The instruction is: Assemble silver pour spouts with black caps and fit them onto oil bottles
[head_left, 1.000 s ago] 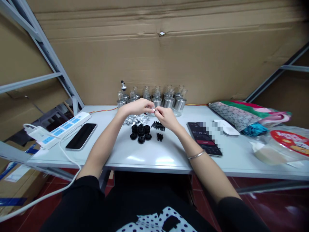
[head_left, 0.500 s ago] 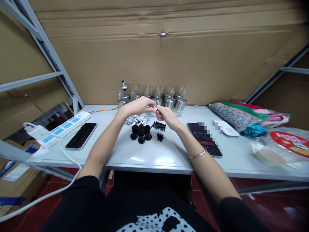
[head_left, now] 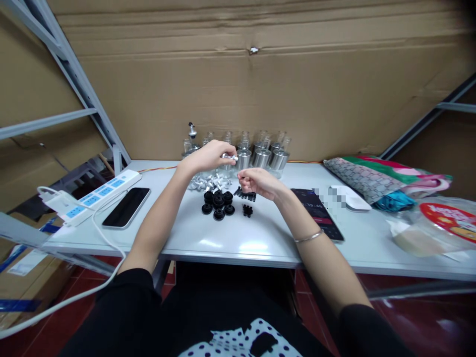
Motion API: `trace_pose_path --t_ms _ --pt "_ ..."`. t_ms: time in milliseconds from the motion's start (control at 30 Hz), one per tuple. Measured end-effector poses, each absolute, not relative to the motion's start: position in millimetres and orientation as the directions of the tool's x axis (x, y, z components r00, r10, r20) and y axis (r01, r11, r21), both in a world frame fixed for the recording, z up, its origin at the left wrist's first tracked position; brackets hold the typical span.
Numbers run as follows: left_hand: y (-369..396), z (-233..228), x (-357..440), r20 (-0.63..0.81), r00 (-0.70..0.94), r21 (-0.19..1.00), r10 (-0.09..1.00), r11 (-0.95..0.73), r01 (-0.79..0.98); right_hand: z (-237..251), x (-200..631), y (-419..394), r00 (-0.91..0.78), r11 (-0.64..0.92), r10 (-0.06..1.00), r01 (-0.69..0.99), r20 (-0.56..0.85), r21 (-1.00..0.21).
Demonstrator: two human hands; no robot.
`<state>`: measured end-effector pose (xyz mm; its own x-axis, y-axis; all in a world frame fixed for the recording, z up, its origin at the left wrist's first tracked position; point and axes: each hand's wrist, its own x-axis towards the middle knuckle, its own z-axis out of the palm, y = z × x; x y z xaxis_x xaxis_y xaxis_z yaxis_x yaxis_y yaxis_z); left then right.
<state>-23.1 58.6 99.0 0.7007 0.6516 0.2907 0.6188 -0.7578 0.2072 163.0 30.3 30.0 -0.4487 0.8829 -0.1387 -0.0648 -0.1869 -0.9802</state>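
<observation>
Between the thumb and fingers of my left hand point(head_left: 212, 154) is a small silver metal spout piece point(head_left: 231, 157), raised over a heap of similar silver pieces point(head_left: 210, 182). Slightly lower and to the right, my right hand point(head_left: 260, 182) is closed with its fingertips pinched together; what they hold, if anything, is hidden. Below it lie slim black sticks point(head_left: 251, 196) and a cluster of tiny black parts point(head_left: 247, 210). Round black stoppers point(head_left: 218, 200) are grouped to their left. Behind my hands stand several glass bottles with steel sleeves point(head_left: 262, 157).
A finished silver spout point(head_left: 192, 131) tops one bottle at the back left. On the left lie a phone point(head_left: 126, 208) and a power strip point(head_left: 100, 196) with a white cable. To the right are another phone point(head_left: 323, 220), a patterned bag point(head_left: 366, 181) and a plastic tub point(head_left: 442, 228).
My hands have come apart. The left has risen slightly with the silver spout piece, and the right has moved down, toward the black sticks.
</observation>
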Motion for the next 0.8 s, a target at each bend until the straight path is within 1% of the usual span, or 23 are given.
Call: trace_pose_path --t_ms 100,167,233,300,367,433,500,600,667,800 --pt "57 99 -22 0.279 0.701 0.217 0.656 -0.755 0.619 29 167 31 -0.485 -0.051 0.867 0.140 -0.113 -0.989" --pt "57 99 -22 0.272 0.701 0.226 0.659 -0.752 0.619 29 171 32 -0.503 0.048 0.857 0.291 -0.110 -0.955" --pt "58 99 -22 0.265 0.701 0.234 0.662 -0.750 0.619 28 176 34 -0.493 0.099 0.859 0.421 -0.136 -0.901" --pt "59 98 -23 0.259 0.701 0.239 0.664 -0.748 0.620 28 179 36 -0.470 0.123 0.863 0.550 -0.184 -0.826" --pt "60 97 -24 0.257 0.701 0.240 0.665 -0.747 0.620 26 181 38 -0.438 0.144 0.866 0.683 -0.243 -0.716" --pt "61 97 -26 0.258 0.701 0.240 0.665 -0.747 0.620 23 181 39 -0.417 0.160 0.853 0.781 -0.313 -0.604" --pt "61 98 -27 0.261 0.699 0.237 0.665 -0.746 0.622 20 180 40 -0.409 0.176 0.837 0.831 -0.364 -0.528" --pt "60 99 -27 0.267 0.693 0.238 0.669 -0.743 0.626 16 178 40 -0.407 0.214 0.837 0.859 -0.366 -0.465" --pt "58 100 -26 0.265 0.695 0.243 0.668 -0.744 0.622 15 177 40 -0.405 0.218 0.838 0.862 -0.365 -0.457" --pt "57 101 -25 0.248 0.698 0.251 0.672 -0.741 0.623 15 177 40 -0.386 0.167 0.835 0.857 -0.392 -0.488"
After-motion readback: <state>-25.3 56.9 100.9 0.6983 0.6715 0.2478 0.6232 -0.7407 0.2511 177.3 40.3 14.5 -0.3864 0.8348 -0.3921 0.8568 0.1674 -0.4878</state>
